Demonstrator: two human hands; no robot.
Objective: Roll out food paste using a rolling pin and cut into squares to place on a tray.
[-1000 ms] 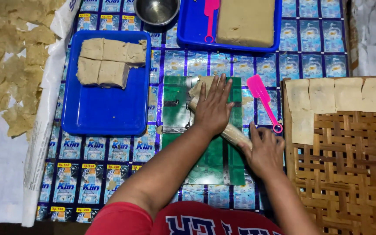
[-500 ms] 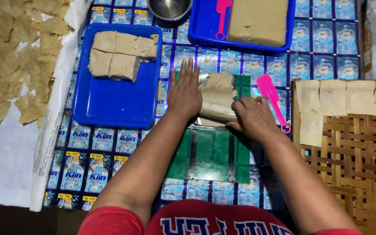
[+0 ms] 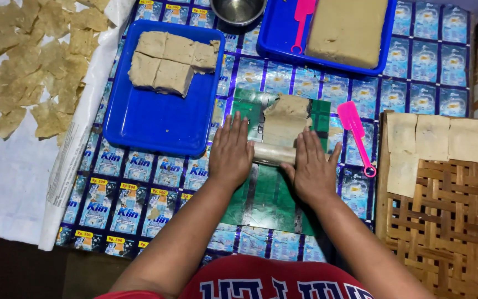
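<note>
left hand (image 3: 230, 152) flat, fingers spread, pressing roller (image 3: 274, 153) | right hand (image 3: 312, 166) flat on roller's other end, grip open | roller lies across green sheet (image 3: 266, 196) mid-counter, dough strip (image 3: 286, 119) just beyond it | blue tray (image 3: 156, 119) with dough blocks (image 3: 170, 61) left | pink scraper (image 3: 356, 135) right | woven mat (image 3: 449, 221) at right edge

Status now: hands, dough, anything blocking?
Both hands, left and right, flat on roller. Dough partly flattened on green sheet. Nothing blocking.
</note>
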